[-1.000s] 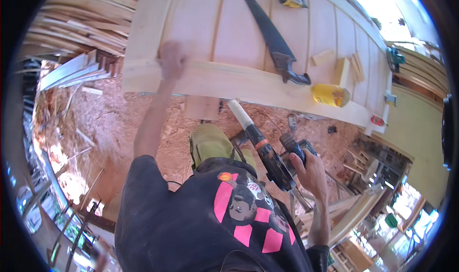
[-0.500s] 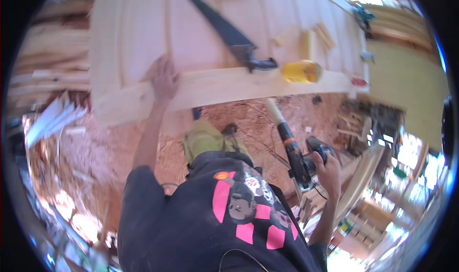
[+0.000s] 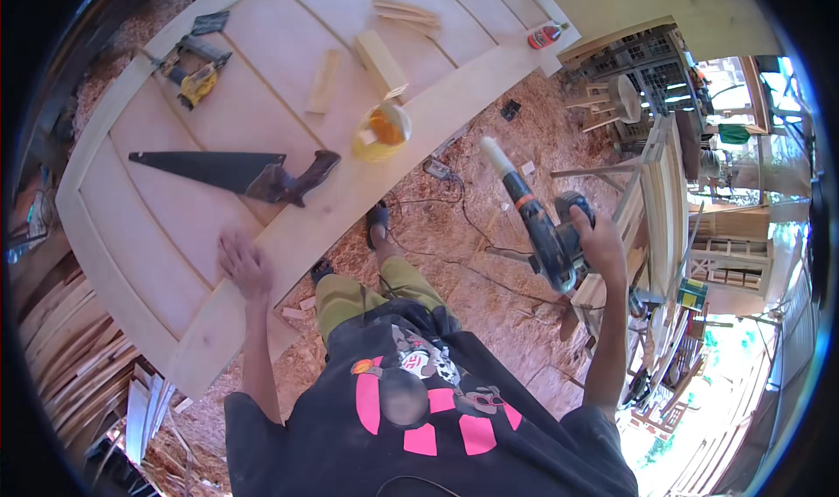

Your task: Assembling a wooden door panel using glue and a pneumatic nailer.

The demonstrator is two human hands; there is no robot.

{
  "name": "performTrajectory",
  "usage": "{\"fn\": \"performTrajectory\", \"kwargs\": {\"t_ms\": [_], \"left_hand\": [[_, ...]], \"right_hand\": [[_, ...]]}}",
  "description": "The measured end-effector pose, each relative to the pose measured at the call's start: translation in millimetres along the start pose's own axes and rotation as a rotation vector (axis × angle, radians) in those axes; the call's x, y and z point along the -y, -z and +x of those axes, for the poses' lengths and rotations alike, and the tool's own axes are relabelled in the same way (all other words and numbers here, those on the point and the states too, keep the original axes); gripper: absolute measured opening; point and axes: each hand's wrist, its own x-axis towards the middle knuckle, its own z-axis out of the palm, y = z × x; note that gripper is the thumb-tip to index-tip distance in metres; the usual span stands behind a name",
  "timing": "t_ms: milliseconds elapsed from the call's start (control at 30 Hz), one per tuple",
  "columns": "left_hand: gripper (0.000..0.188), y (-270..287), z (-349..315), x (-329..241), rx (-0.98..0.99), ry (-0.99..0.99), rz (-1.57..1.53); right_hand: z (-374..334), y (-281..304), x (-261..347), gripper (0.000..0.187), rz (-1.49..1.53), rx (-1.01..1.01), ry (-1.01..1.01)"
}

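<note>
My left hand lies flat, fingers stretched out, on the near edge of a large grooved wooden panel. In my right hand is a black leaf blower with an orange ring and a pale nozzle, held by its handle over the floor and pointing away from me. Just beyond my left hand, a handsaw with a dark blade and brown handle rests on the panel. To its right stands a yellow tub with orange-brown contents.
A yellow drill, wood offcuts and a red bottle lie on the panel. Shavings cover the floor, crossed by a dark cord. Boards stand at right; stacked planks lie at left.
The view has turned, so the panel now slants up to the right and the drill shows fully. My left hand stays flat on the panel; my right still holds the leaf blower.
</note>
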Motion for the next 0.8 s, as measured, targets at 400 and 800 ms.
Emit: {"fn": "performTrajectory", "kwargs": {"t_ms": [400,800], "left_hand": [[0.044,18,7,-52,0.069,0.011,-0.17],[0.045,22,12,-85,0.044,0.004,-0.153]], "right_hand": [[169,32,-42,0.061,0.025,0.287,0.402],[128,-17,38,0.047,-0.138,0.656,0.759]]}}
